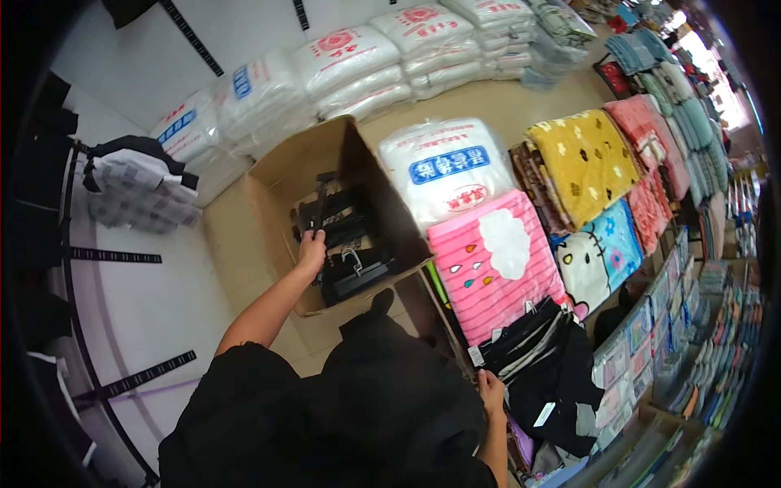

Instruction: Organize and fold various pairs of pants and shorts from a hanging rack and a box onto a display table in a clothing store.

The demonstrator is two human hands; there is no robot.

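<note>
My left hand reaches into an open cardboard box and grips a black plastic hanger. Below and beside it in the box lie several more black hangers, some with metal hooks or clips. My right hand is at the edge of a pile of dark folded garments with white tags; whether its fingers hold cloth cannot be told. The garments lie beside a pink striped blanket with a white cloud pattern.
Plastic-wrapped white bundles line the wall, and another bundle is right of the box. Folded blankets are stacked at the right. A black wall rack with protruding arms and hanging clothes stands at the left.
</note>
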